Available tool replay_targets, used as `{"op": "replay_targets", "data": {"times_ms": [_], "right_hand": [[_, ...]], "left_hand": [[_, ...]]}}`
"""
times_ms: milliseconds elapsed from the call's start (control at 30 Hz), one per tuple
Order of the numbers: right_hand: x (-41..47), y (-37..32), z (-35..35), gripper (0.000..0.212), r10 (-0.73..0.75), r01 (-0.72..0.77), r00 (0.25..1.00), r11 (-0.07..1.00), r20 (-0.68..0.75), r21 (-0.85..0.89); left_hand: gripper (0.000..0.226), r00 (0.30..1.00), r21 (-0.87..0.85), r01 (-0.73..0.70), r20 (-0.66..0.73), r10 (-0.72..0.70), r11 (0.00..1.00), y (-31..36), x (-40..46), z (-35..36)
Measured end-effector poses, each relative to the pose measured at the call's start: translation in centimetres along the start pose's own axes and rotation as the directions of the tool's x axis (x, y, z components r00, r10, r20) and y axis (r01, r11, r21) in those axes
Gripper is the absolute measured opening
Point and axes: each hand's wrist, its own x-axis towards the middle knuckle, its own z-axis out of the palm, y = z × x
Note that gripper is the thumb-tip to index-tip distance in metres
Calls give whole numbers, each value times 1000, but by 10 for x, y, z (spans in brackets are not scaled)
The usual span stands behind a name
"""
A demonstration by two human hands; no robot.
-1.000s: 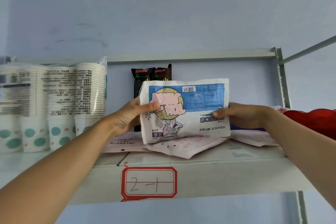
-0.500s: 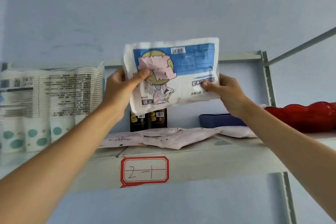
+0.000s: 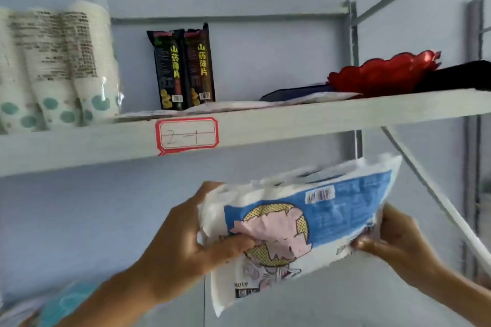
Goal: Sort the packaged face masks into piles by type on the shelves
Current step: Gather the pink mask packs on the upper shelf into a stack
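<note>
A stack of white-and-blue mask packs [image 3: 313,223] with a cartoon figure is held below the shelf [image 3: 292,119] labelled 2-1. My left hand [image 3: 191,241] grips the stack's left end, thumb on the front. At the right end my right hand [image 3: 393,241] pinches the lower corner. Flat pink-white mask packs [image 3: 225,108] lie on that shelf above, seen edge-on.
On the shelf stand sleeves of paper cups [image 3: 58,66] at the left, two dark snack packs [image 3: 184,66] at the back, a dark blue flat item [image 3: 297,91] and a red scalloped tray [image 3: 382,74] at the right. A diagonal brace [image 3: 430,194] runs at the right. Turquoise packaging [image 3: 63,305] shows bottom left.
The mask pack, held up in front of the shelf half a second ago, has come down below the shelf's edge with both hands still on it. The view has dropped lower.
</note>
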Motion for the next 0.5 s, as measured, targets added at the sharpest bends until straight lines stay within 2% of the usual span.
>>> {"op": "replay_targets", "data": {"times_ms": [67,133,233,300,433,500], "right_hand": [[-27,49,-7,67,161,-163,987,985,-25,-60],[-43,98,-11,79,318,-327,944,939,-86,-109],[-65,166,-14,70,480,-483,875,855,-64,-188],[-72,202,-17,64,523,-523,850,820,-70,-233],[-60,222,-17,32,519,-538,842,789,-149,-295],[-53,240,-24,28,505,-516,854,788,-127,-335]], "left_hand": [[41,982,-28,177,65,-175,984,-48,-13,24],[45,925,-70,371,110,-363,926,-102,-22,47],[67,799,-148,598,197,-569,788,-177,-36,87],[68,749,-172,662,198,-632,730,-210,-40,108],[33,742,-256,660,70,-667,707,-245,-28,132],[46,760,-279,635,60,-647,720,-268,-22,143]]}}
